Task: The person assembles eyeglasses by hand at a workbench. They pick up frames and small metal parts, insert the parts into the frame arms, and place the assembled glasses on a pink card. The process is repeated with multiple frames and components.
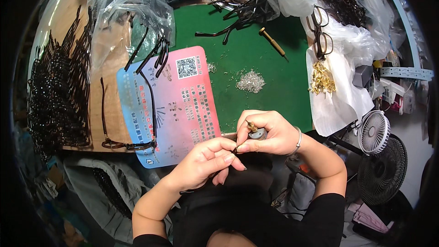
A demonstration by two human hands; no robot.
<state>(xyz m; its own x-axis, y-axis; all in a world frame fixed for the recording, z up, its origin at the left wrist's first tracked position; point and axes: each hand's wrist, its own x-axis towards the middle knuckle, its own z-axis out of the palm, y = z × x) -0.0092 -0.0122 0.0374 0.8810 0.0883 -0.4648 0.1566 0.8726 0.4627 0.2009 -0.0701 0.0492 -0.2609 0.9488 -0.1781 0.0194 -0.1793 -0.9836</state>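
Note:
Close together at the mat's near edge, both of my hands are closed. My left hand pinches a small dark piece at its fingertips, seemingly the end of an eyeglass temple; a thin dark tip shows below the wrist. My right hand holds a tool with a brass tip and a round grey body, its thumb and finger also touching the dark piece. Beyond them, a pile of tiny silvery parts lies on the green mat. Left of it is a pink-and-blue printed sheet with small dark parts on it.
An eyeglass frame rests at the table's front left, beside stacked dark temples. More temples and a brass screwdriver lie at the back. Gold parts sit on white paper at right, near a white fan.

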